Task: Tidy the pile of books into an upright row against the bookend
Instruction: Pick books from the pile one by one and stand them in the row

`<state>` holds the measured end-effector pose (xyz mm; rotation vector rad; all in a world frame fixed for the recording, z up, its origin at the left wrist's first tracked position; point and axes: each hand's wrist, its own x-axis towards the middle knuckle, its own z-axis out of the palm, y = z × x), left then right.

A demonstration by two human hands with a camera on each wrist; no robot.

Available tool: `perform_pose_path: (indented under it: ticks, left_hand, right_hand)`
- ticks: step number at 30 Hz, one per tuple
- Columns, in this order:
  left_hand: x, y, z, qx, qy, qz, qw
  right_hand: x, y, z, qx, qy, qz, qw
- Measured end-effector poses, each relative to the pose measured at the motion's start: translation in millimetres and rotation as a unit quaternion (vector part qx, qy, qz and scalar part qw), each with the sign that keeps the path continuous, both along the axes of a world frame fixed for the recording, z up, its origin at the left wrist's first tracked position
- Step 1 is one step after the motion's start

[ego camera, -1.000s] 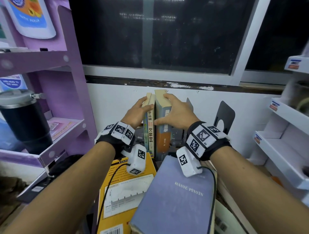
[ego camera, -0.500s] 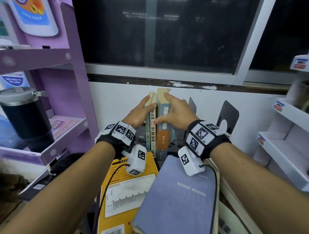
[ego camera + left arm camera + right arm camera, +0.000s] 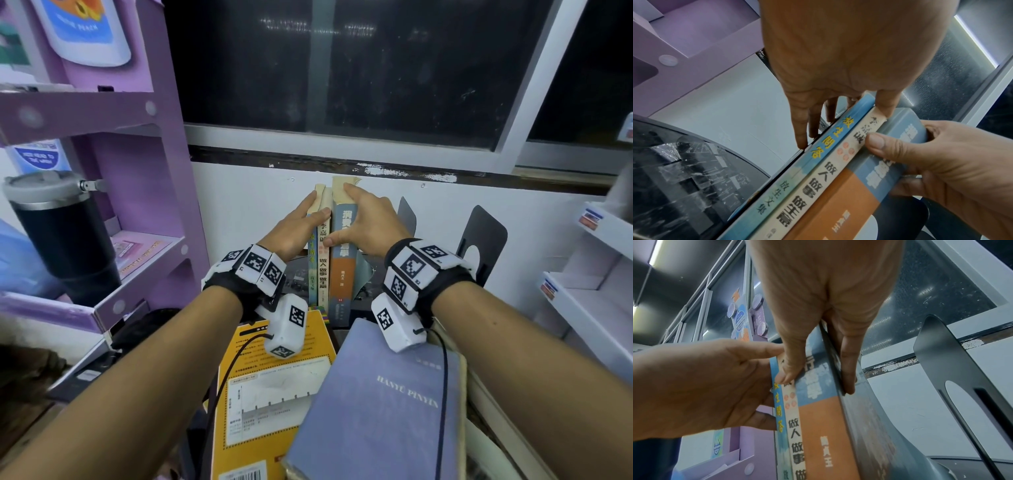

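Observation:
Three books stand upright by the wall: a thin blue book (image 3: 312, 260) (image 3: 818, 154), a cream book (image 3: 323, 270) (image 3: 830, 175) and a thick blue-and-orange book (image 3: 342, 274) (image 3: 818, 426). My left hand (image 3: 294, 229) (image 3: 849, 56) pinches the two thin books, with straight fingers on the left cover and the thumb on the spines. My right hand (image 3: 366, 226) (image 3: 828, 288) grips the thick book, thumb at its spine and fingers on its right cover. A dark metal bookend (image 3: 484, 240) (image 3: 953, 369) stands further right; a second bookend (image 3: 406, 214) shows just behind my right hand.
A yellow book (image 3: 274, 394) and a blue-purple book (image 3: 376, 411) marked HANYU PINYIN lie flat in front, under my wrists. A purple shelf unit (image 3: 137, 113) with a black tumbler (image 3: 65, 240) stands at the left, and white shelves (image 3: 589, 291) at the right.
Both hands have kept their hold on the upright books. The books stand a little straighter and closer together than one second ago.

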<state>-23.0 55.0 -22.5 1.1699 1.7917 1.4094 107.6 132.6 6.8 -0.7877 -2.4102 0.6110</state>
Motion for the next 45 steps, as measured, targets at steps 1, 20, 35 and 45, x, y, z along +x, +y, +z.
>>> perform_pose_path:
  ticks: [1, 20, 35, 45]
  left_hand:
    - [0.2, 0.1, 0.3, 0.0, 0.0, 0.001, 1.0]
    - [12.3, -13.8, 11.9, -0.014, -0.008, 0.009, 1.0]
    - [50.3, -69.3, 20.3, -0.109, 0.054, 0.018, 0.992]
    - [97.7, -105.9, 9.1, -0.209, 0.085, -0.032, 0.974]
  right_hand:
    - [-0.2, 0.4, 0.5, -0.001, 0.0, 0.0, 1.0]
    - [9.0, -2.2, 10.9, -0.038, -0.08, 0.008, 0.996]
    - [85.6, -47.1, 22.4, -0.101, -0.182, -0.008, 0.978]
    - [142.1, -98.0, 2.7, -0.132, -0.228, -0.063, 0.963]
